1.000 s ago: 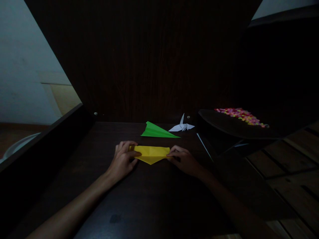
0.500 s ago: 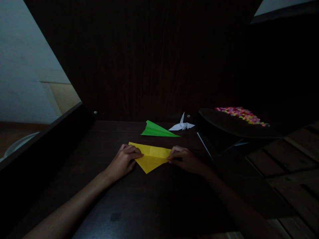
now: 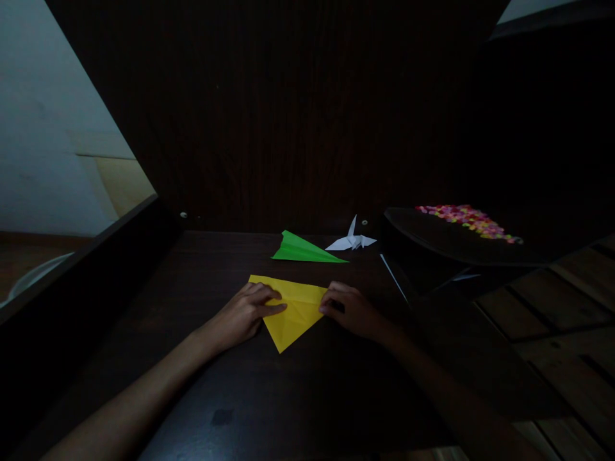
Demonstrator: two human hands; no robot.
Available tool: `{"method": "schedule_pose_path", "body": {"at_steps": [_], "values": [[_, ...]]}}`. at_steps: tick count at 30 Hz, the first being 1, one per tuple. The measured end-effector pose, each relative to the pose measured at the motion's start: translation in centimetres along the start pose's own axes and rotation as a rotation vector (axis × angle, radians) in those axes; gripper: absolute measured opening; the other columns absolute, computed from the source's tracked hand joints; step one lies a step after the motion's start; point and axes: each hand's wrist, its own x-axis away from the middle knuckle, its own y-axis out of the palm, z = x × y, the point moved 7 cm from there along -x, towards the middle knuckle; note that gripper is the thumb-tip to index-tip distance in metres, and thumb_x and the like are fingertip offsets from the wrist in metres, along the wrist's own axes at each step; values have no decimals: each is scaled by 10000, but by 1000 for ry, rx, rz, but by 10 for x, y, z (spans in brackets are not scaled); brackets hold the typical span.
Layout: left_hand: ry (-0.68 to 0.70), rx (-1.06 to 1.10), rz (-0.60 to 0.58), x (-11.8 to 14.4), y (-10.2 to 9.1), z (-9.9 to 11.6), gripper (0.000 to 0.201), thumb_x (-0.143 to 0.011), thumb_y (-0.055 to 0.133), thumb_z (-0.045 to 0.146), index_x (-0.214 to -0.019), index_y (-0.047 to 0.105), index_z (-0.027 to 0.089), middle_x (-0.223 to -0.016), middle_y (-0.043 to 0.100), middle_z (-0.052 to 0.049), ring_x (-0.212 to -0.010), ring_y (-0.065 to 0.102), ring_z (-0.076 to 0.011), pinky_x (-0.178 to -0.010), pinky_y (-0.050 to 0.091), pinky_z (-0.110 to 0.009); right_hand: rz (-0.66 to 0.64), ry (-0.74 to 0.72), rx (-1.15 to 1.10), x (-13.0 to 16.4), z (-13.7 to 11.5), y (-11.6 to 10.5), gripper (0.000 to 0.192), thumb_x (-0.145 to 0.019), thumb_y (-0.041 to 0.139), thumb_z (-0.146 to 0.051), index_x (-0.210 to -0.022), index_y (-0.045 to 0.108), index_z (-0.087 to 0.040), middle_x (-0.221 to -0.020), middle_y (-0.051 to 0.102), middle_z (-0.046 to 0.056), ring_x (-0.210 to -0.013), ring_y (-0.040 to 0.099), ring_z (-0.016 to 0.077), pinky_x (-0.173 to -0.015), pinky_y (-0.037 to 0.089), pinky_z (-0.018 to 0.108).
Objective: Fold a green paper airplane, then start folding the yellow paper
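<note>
A folded sheet of yellow paper (image 3: pixel 293 314) lies on the dark tabletop, with a straight upper edge and a point toward me. My left hand (image 3: pixel 247 312) holds its left side, the thumb and index finger resting on top and a small gap between them. At the right edge, my right hand (image 3: pixel 353 308) pinches the sheet between thumb and curled fingers. Just beyond is a green paper plane (image 3: pixel 305 250), its nose to the right. Next to that stands a white origami crane (image 3: pixel 353 242).
A dark panel (image 3: pixel 288 115) rises behind the tabletop (image 3: pixel 225 256), and a raised dark side board (image 3: pixel 96 246) borders it on the left. To the right, a dark bag-like object (image 3: pixel 423 237) carries a band of pink and yellow bits (image 3: pixel 471 221). A thin white strip (image 3: pixel 394 278) lies beside it.
The lower point of the yellow paper has come closer to me, and more of the sheet shows below the crease. My left thumb and fingers have shifted right across it.
</note>
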Motion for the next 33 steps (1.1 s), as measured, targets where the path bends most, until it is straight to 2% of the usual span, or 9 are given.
{"method": "schedule_pose_path", "body": {"at_steps": [4,8,14,19,26,33], "values": [[-4,-10,-7,0,-2,2,453,-872,477,40,-1241,620,261,-1169,622,-102,-1082,548,-255,-902,451,-439,67,-37,40,1,-5,-1,49,-842,646,-171,-880,621,-191,-897,586,36,-824,571,175,-734,464,294],[-25,44,-28,-1,-6,3,438,-891,473,68,-1275,589,245,-1152,642,-97,-1068,564,-236,-927,449,-417,27,-143,84,2,-16,3,116,-893,568,-129,-839,648,-193,-834,614,40,-816,573,181,-731,457,300],[-61,156,-93,1,-15,1,616,-798,501,27,-1370,497,254,-1154,663,-79,-1067,582,-219,-969,431,-408,20,-157,167,2,-13,3,209,-934,506,-166,-848,693,-206,-849,628,59,-806,568,191,-717,473,319],[-134,236,-141,4,-19,-4,726,-707,548,3,-1375,495,283,-1198,665,-51,-1083,599,-219,-958,456,-365,35,-156,214,2,-6,-1,226,-929,505,-156,-839,706,-203,-830,627,64,-794,564,194,-700,474,324],[-182,310,-176,6,-24,-10,517,-825,605,105,-1311,567,279,-1200,683,-45,-1109,617,-216,-987,454,-366,52,-134,189,3,-4,-4,181,-917,543,-169,-882,718,-200,-867,641,65,-837,577,201,-748,488,339],[-196,432,-136,4,-25,-17,379,-877,596,148,-1246,618,234,-940,735,-38,-877,681,-168,-844,501,-283,27,-103,148,2,0,-5,113,-853,671,-260,-942,730,-222,-894,649,59,-869,599,208,-770,506,351]]}}
